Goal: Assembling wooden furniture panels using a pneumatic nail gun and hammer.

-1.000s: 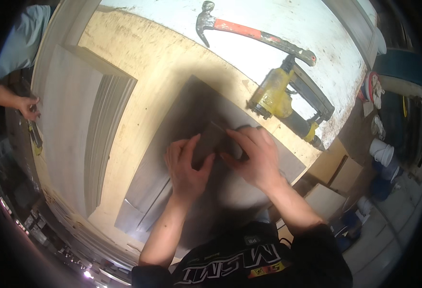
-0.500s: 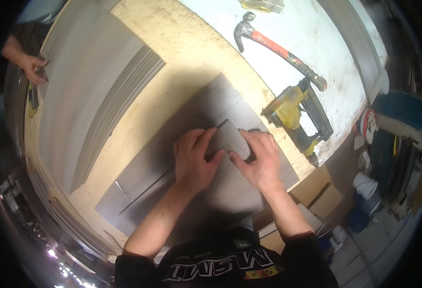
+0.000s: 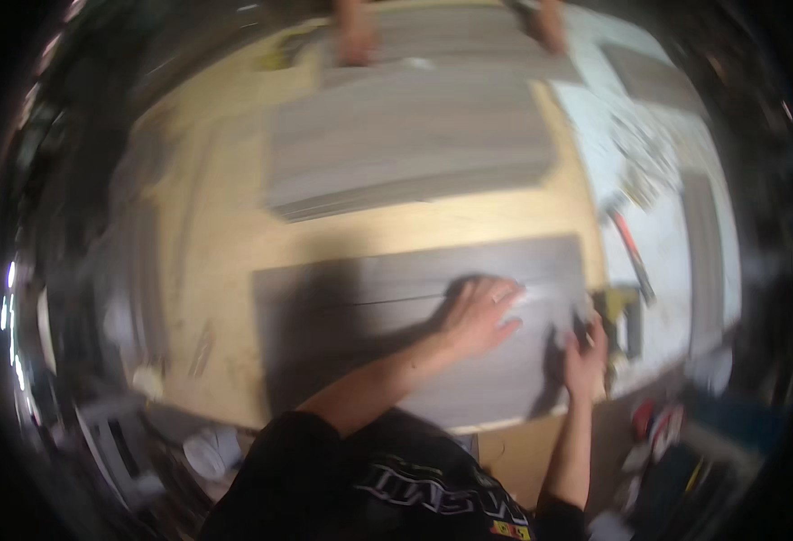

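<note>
A grey wood-look panel (image 3: 324, 361) lies on the table in front of me, with a long dark slit (image 3: 401, 298) across it. My left hand (image 3: 485, 314) is over the panel's right half, its fingers spread and nothing visibly gripped. At the panel's right edge is my right hand (image 3: 585, 359), thumb and fingers curved upward beside a yellow and black nail gun (image 3: 625, 311). Blur hides whether that hand holds anything. The small grey piece cannot be made out.
Beyond the panel stands a stack of similar panels (image 3: 405, 135). Another person's hands (image 3: 357, 43) rest at the far side. On the white surface at right lie a red-handled hammer (image 3: 631, 252) and a grey strip (image 3: 703, 261). The pale wooden table (image 3: 207, 270) extends left.
My view has swung round, so the stack now lies straight ahead. My hands have parted from the small grey piece they both held, the left opening over the panel, the right moving to its edge.
</note>
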The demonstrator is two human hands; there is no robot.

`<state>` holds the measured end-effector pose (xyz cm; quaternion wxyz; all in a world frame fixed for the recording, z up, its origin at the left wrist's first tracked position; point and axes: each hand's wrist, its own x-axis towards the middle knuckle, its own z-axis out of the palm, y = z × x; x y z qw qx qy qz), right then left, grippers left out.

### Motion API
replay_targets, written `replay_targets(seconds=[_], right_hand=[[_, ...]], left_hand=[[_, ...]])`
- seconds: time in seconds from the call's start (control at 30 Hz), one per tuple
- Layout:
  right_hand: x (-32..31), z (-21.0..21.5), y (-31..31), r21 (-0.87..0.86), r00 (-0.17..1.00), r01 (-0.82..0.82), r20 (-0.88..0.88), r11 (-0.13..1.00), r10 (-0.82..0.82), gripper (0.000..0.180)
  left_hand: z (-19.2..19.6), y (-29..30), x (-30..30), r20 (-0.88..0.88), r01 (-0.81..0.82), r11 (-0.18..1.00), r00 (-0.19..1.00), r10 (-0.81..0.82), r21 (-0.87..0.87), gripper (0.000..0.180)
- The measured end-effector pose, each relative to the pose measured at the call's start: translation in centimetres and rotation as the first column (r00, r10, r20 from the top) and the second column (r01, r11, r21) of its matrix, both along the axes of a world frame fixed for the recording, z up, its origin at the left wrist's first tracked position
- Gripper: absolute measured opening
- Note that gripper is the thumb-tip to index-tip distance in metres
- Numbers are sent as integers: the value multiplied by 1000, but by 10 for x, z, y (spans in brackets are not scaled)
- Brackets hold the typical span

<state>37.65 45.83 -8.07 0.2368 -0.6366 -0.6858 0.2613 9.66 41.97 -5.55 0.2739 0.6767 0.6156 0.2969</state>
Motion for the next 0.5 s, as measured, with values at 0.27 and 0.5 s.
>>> replay_targets(seconds=[0.27,0.5], right_hand=[[30,-4,-194,-25,991,116,-59,993,-117,50],[-94,35,-293,144,966,-250,96,957,238,39]], left_hand=[[-44,-200,-301,-335,-662,688,603,724,297,47],[-90,-335,-575,-765,-912,354,75,640,207,82]])
